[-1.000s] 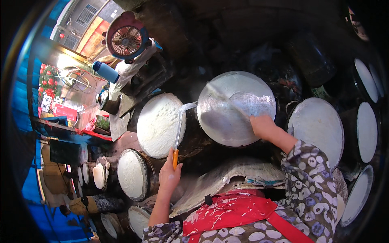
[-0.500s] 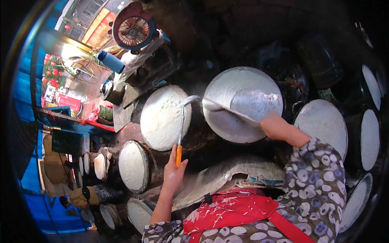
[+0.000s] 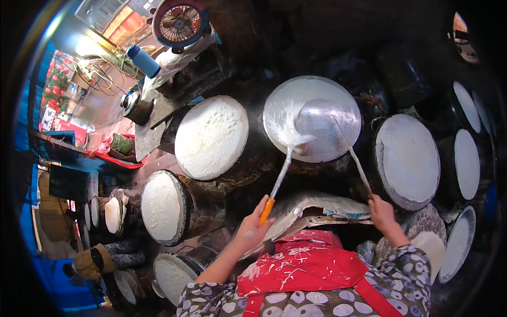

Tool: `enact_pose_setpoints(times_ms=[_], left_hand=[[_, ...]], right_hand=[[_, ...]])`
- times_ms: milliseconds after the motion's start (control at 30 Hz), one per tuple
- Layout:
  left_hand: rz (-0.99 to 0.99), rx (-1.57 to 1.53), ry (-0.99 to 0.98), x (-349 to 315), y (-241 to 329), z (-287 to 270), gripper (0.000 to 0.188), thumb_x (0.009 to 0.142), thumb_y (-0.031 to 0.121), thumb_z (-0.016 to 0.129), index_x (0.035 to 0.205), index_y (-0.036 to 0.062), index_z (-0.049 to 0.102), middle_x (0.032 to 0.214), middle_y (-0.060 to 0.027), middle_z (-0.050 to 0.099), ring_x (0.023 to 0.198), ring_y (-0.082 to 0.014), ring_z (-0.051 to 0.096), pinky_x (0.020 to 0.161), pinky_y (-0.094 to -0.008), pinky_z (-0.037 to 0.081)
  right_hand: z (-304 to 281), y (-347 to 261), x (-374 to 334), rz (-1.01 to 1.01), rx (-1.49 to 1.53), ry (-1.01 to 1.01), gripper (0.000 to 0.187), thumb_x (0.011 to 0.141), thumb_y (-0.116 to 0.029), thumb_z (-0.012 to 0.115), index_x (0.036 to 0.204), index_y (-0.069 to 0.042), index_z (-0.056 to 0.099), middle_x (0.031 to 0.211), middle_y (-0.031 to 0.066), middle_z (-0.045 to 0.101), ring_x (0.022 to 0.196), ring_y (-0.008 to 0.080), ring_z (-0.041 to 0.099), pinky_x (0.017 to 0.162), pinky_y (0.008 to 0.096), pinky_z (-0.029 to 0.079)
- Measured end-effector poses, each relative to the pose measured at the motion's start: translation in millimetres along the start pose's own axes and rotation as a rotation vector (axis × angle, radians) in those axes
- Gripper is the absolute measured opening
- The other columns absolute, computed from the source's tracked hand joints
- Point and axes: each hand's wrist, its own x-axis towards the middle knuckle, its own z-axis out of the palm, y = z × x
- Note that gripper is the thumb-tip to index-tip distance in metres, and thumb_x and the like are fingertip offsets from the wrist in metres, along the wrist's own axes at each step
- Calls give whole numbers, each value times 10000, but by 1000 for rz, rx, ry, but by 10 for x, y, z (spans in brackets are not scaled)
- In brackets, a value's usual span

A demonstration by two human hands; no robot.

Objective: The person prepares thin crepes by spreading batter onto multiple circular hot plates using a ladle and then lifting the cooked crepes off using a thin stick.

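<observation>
My left hand point(image 3: 254, 230) grips the orange handle of a ladle point(image 3: 281, 171). Its bowl is over the near part of a wide round pan point(image 3: 274, 95), where white batter point(image 3: 285, 124) spreads and splashes across the left side. Bare shiny metal shows on the pan's right half. In my right hand point(image 3: 384, 215), fingers closed, is a long thin spatula point(image 3: 359, 169), and its far end reaches over that bare metal. The spatula's exact shape is hard to make out edge-on. A round pan of white batter point(image 3: 212, 138) stands just left of the central pan.
More white-filled round pans stand around me, including one at the right point(image 3: 407, 161) and one at the left point(image 3: 163, 207). A fan point(image 3: 179, 24) and a blue bottle point(image 3: 143, 61) are at the back left. A crusted ledge point(image 3: 296, 206) runs before my red apron. Another person point(image 3: 105, 259) is far left.
The ladle has swung right from the left pan's edge into the central pan, where batter now splashes. My right hand has drawn back toward me, turning the spatula to point away.
</observation>
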Motion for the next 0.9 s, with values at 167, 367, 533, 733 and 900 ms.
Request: enact_pose_setpoints(times_ms=[167,367,533,733,900], left_hand=[[-15,-334,115,-13,-118,-225,681,853,120,617,1434,152,262,973,-67,611,708,-86,469,724,-224,432],[6,-761,107,-16,-33,-405,669,866,38,569,1438,160,243,861,22,473,498,-34,337,428,-176,298],[11,-781,97,-179,-174,-423,645,870,37,560,1428,146,256,757,20,453,465,-46,344,408,-183,300],[-7,-818,85,-95,-45,-388,601,879,61,555,1408,102,273,731,4,448,452,-59,374,408,-183,326],[-14,-868,58,-98,-105,-420,562,890,77,546,1387,83,282,734,-20,460,453,-68,391,407,-191,353]], right_hand=[[797,-1304,460,63,431,-51,305,924,-317,423,1000,-66,579,814,218,617,779,416,582,660,509,440],[1278,-1566,619,44,481,70,297,905,-294,446,844,-23,551,774,230,597,767,429,563,642,510,425],[1452,-1104,215,130,561,288,276,902,-261,470,858,-5,566,597,175,548,591,341,580,553,434,426],[1410,-1079,420,58,363,191,271,904,-269,445,881,-23,559,713,200,601,678,373,585,610,463,449],[1244,-743,343,143,458,287,283,895,-293,462,835,-37,565,770,217,611,761,430,574,674,514,445]])
